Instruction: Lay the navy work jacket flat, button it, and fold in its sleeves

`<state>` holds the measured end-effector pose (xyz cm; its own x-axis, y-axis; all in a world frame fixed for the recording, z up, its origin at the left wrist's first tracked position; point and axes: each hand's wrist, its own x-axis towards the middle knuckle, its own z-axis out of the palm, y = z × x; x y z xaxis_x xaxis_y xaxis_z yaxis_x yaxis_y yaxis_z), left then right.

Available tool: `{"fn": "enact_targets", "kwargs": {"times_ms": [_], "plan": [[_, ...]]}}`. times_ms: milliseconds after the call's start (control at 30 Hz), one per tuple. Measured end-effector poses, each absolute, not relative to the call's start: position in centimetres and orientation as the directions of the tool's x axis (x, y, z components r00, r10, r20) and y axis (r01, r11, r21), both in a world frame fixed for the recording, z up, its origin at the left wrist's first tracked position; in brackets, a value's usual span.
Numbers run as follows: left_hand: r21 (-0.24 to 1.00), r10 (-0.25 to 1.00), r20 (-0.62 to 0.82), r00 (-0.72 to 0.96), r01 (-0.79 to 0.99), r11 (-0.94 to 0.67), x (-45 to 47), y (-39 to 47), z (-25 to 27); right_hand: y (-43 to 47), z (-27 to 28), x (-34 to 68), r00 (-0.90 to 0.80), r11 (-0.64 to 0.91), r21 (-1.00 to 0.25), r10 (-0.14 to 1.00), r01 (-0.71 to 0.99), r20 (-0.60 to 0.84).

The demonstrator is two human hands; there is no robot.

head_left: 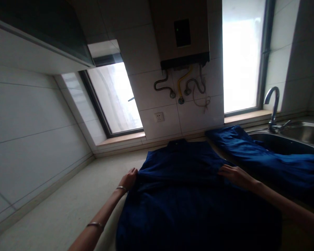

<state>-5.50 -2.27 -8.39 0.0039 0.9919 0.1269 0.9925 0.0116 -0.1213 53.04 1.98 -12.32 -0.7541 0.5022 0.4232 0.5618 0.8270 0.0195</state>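
A dark blue shirt (178,167) is spread over the counter, its collar towards the back wall and its lower part towards me. At its left edge, the fingers of my left hand (129,178) are closed on the cloth. My right hand (235,174) pinches the same shirt on the right side. Between the two hands the cloth is pulled roughly straight, with a few folds. Deep shadow hides detail in the near part. Another blue garment (261,160) lies to the right, along the front of the sink.
A steel sink (311,127) with a curved tap (274,101) is at the right. Pale countertop (75,188) stretches to the left. On the back wall are a water heater (183,35) with pipes and a socket (159,116). A cabinet (42,31) overhangs the upper left.
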Motion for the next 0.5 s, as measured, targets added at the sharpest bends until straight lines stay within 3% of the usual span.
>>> {"fn": "enact_targets", "kwargs": {"times_ms": [167, 367, 500], "plan": [[-0.186, 0.991, 0.125, -0.044, 0.980, 0.067, -6.6, -2.3, -9.7, 1.3, -12.7, 52.1, -0.756, 0.817, -0.035, 0.548, 0.575, 0.359], [-0.305, 0.992, 0.100, -0.077, 0.947, 0.104, -3.0, -2.1, -7.4, 1.4, -11.6, 52.0, -0.643, 0.756, -0.355, 0.655, 0.550, 0.397], [-0.306, 0.991, 0.129, 0.038, 0.952, 0.004, 4.0, -2.8, -5.9, 4.1, -11.8, 52.8, -0.401, 0.552, -0.534, 0.833, 0.640, 0.382]]}}
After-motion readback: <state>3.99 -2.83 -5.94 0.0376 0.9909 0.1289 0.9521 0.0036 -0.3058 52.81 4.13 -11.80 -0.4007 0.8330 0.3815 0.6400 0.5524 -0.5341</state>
